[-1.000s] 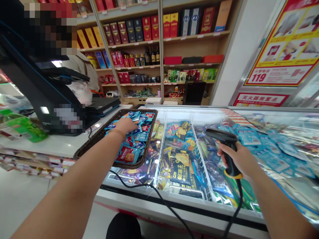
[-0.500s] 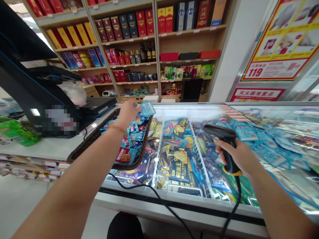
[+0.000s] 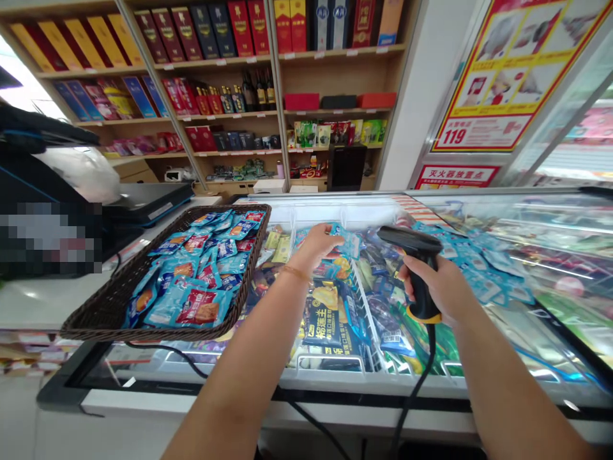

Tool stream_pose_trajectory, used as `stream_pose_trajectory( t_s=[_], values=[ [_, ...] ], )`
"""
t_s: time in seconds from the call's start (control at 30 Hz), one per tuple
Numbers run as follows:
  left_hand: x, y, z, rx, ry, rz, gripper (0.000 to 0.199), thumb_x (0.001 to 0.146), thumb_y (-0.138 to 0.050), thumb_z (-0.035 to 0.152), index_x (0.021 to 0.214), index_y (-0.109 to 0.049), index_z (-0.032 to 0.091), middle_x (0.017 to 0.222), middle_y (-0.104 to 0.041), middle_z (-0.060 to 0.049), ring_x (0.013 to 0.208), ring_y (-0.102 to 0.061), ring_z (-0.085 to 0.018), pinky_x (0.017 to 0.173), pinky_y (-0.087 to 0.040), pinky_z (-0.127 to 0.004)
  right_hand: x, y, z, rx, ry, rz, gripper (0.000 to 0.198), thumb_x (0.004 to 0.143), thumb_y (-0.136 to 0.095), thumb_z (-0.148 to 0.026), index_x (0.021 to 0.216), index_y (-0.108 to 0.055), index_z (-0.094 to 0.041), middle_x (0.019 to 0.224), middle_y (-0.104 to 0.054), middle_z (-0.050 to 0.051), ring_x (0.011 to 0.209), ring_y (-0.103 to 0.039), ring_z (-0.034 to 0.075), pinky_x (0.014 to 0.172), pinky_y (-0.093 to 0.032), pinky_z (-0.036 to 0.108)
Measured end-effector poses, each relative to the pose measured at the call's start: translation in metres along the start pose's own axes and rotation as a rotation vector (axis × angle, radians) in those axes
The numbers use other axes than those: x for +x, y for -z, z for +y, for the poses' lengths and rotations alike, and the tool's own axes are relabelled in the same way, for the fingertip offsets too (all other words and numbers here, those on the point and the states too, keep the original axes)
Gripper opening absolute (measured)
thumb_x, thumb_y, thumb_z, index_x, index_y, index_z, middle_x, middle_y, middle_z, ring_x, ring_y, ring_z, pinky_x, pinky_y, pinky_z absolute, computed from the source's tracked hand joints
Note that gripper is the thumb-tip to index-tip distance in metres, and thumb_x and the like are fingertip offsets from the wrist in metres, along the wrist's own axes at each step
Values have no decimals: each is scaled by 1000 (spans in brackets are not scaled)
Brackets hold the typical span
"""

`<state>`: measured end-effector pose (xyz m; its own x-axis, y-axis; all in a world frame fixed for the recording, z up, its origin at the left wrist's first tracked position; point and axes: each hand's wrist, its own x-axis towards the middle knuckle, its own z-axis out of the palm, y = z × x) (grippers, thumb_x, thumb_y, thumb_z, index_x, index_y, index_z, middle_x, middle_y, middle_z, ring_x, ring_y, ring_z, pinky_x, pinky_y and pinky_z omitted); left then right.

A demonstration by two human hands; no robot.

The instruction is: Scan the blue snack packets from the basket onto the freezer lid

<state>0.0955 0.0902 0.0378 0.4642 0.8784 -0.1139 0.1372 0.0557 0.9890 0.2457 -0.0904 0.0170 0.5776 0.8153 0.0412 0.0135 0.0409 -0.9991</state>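
Head view: pinched in the fingers of the left hand [image 3: 313, 248], one blue snack packet [image 3: 351, 245]; gripped firmly in the right hand [image 3: 438, 284], one black-and-yellow barcode scanner [image 3: 410, 239] with one black cable [image 3: 422, 377]. At the left end of the chest freezer [image 3: 330, 382], one brown wicker basket [image 3: 252, 271]; inside, mostly along its right edge, roughly twenty packets [image 3: 196, 303], too overlapped for exact counting. Toward the freezer's right edge, one pile of similar blue packets [image 3: 483, 271], also not countable. Inside the freezer, two white wire dividers [image 3: 367, 319].

Compared with half a second ago, moved the held packet from the basket's far right corner to above the freezer, just beside the scanner's nose. Turned the view to the right also.

Partly hidden by the fingers: the held packet, with print too small for reading. Mostly behind the left forearm [image 3: 261, 345]: the left divider. Cut off at the left border: one black machine [image 3: 33, 182], partly pixelated.
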Motion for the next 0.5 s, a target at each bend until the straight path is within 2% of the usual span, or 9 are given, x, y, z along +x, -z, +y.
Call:
stream_pose_trajectory(
  t_s=[0.1, 0.2, 0.33, 0.5],
  values=[
    [10, -4, -26, -118, -66, 136, 17, 68, -73, 16, 80, -63, 16, 73, -59, 2, 68, -57, -9, 68, -52, -24, -3, -2, -3, -30, -3, -5, 33, 77, -76, -45, 87, -59, -18, 63, -64, 1, 41, -52, 12, 37, -44, 24],
    [20, 1, -43, -233, -55, 215, 20, 70, -72, 21, 89, -64, 17, 74, -60, 2, 65, -58, -10, 64, -50, -23, -6, -5, -3, -46, 12, -27, 35, 77, -75, -46, 91, -59, -18, 66, -65, 1, 43, -53, 12, 37, -44, 25],
    [28, 11, -55, -344, -118, 289, 31, 71, -73, 27, 99, -63, 19, 79, -65, 1, 64, -60, -11, 61, -50, -24, -10, -12, 1, -130, 14, -82, 38, 77, -74, -49, 94, -62, -17, 63, -64, 1, 40, -52, 12, 38, -42, 25],
    [30, 15, -61, -305, -277, 316, 30, 74, -73, 30, 102, -68, 20, 96, -72, -5, 82, -65, -15, 69, -51, -24, -15, -21, 7, -296, 23, -141, 36, 81, -69, -52, 91, -63, -17, 61, -64, 1, 40, -53, 13, 40, -41, 26]
  ],
)
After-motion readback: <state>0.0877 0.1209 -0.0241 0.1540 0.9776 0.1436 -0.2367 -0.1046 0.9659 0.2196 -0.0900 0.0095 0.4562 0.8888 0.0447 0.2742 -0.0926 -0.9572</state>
